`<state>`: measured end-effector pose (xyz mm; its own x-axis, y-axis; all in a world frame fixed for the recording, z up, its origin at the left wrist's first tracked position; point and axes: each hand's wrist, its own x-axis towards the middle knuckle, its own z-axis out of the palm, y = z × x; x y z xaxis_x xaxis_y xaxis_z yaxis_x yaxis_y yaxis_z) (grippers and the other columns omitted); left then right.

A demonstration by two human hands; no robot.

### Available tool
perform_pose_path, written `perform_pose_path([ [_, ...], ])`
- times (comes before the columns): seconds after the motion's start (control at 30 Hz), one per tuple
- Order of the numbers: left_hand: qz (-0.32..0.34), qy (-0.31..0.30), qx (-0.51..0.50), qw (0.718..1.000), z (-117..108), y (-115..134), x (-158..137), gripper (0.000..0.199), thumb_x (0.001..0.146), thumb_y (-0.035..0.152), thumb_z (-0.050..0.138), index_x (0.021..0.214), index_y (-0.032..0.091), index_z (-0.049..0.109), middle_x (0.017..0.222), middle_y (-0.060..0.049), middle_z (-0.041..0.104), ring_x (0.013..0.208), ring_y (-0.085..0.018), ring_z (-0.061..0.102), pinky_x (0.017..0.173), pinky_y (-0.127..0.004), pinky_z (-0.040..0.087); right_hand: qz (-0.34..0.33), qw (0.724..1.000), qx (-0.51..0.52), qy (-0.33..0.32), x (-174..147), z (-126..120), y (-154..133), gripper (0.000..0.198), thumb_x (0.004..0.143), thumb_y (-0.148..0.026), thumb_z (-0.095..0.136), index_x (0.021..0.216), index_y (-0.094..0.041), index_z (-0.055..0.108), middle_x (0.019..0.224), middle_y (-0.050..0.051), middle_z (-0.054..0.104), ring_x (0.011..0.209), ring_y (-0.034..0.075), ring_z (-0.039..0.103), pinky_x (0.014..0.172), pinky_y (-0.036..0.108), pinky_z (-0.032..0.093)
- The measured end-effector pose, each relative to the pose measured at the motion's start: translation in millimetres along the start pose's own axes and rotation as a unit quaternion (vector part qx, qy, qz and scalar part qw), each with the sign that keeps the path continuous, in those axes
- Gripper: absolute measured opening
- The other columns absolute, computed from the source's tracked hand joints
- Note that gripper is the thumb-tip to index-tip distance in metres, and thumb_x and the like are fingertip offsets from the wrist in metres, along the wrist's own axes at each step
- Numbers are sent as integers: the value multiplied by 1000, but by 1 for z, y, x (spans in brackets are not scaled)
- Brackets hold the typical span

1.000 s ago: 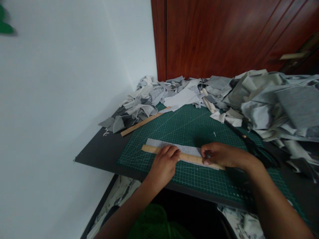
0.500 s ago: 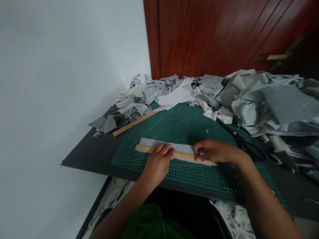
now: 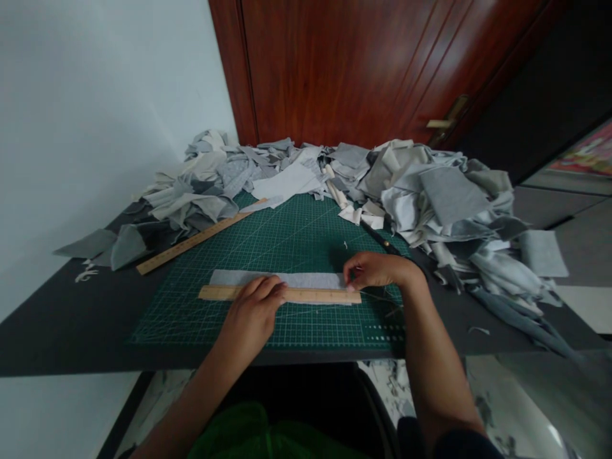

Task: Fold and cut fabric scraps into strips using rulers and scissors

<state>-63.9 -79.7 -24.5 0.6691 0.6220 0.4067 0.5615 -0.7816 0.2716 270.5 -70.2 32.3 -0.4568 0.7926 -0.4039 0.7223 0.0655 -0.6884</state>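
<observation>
A light grey fabric strip [image 3: 310,280] lies across the green cutting mat [image 3: 296,331]. On top of it is a wooden ruler [image 3: 315,295], running lengthwise with some fabric showing along both long edges. My left hand [image 3: 255,309] is closed over the ruler's middle, fingers together and pressing down. At the strip's right end my right hand [image 3: 370,271] is closed in a pinch, fingertips at the fabric's edge and close to the ruler. What exactly sits between those fingertips is partly hidden. Black-handled scissors [image 3: 385,243] lie just beyond my right hand, partly covered by it.
A second wooden ruler [image 3: 191,241] lies slanted at the mat's left edge. Heaps of grey and white fabric scraps [image 3: 272,167] line the back, with a larger pile [image 3: 444,197] at the right. A white wall [image 3: 95,95] and a wooden door [image 3: 325,70] bound the table.
The camera view has turned to the right. My right hand has moved along the ruler towards its right end. My left hand stays on the ruler's middle part.
</observation>
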Motion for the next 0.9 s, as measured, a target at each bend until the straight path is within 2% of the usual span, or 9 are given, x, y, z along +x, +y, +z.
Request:
perform_pose_path([
  [0.23,5,8,-1,1000,2,-5,0,33,101,17,46,122,19,72,131,-9,69,123,-30,59,107,-53,53,13,1000,-24,-10,6,2,0,11,69,-25,82,75,-19,75,66,-4,62,69,16,54,63,27,36],
  [0.43,8,1,5,1000,5,-11,-1,36,101,20,43,125,20,71,134,-8,67,126,-30,59,110,-52,51,39,999,-6,-7,6,1,-4,12,69,-22,83,75,-19,74,64,-6,61,66,15,54,62,26,35],
  [0.7,12,11,-1,1000,7,-14,-1,36,101,21,44,125,22,71,134,-8,68,125,-30,60,108,-52,53,39,999,-34,-3,6,0,-7,12,70,-21,83,75,-18,73,67,-5,61,69,15,55,63,26,36],
  [0.9,0,10,-3,1000,5,-8,-2,34,99,15,49,123,23,72,134,-8,68,124,-30,59,107,-54,54,31,997,-67,-1,0,3,-17,27,81,-44,78,81,-18,72,74,0,61,73,17,54,62,26,35],
])
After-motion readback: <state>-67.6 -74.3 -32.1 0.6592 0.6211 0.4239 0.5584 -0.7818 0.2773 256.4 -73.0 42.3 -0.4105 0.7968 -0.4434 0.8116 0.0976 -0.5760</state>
